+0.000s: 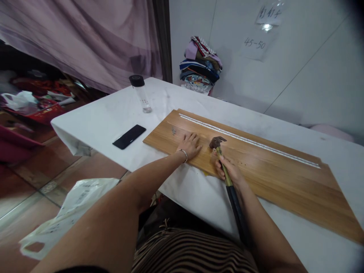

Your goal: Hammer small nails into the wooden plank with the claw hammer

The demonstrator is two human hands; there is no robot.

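My right hand (229, 169) is wrapped round the shaft of a claw hammer (228, 180), not far below its rusty head. The hammer's black grip runs back along my forearm, and its head is just above a long wooden board (270, 170). Flat on the board lies my left hand (190, 145), fingers spread and nothing in them, a bracelet at the wrist. Beyond it sits a small pile of nails (173, 131). Several small dark marks (241, 163) show on the wood right of the hammer. A white measuring strip (250, 140) lies along the board's far side.
The board rests on a table with a white cloth (105, 110). Left of it are a black phone (129, 136) and a clear bottle (142, 94) with a black lid. Folded clothes (200, 66) are stacked by the wall. A plastic bag (76, 204) hangs low at the left.
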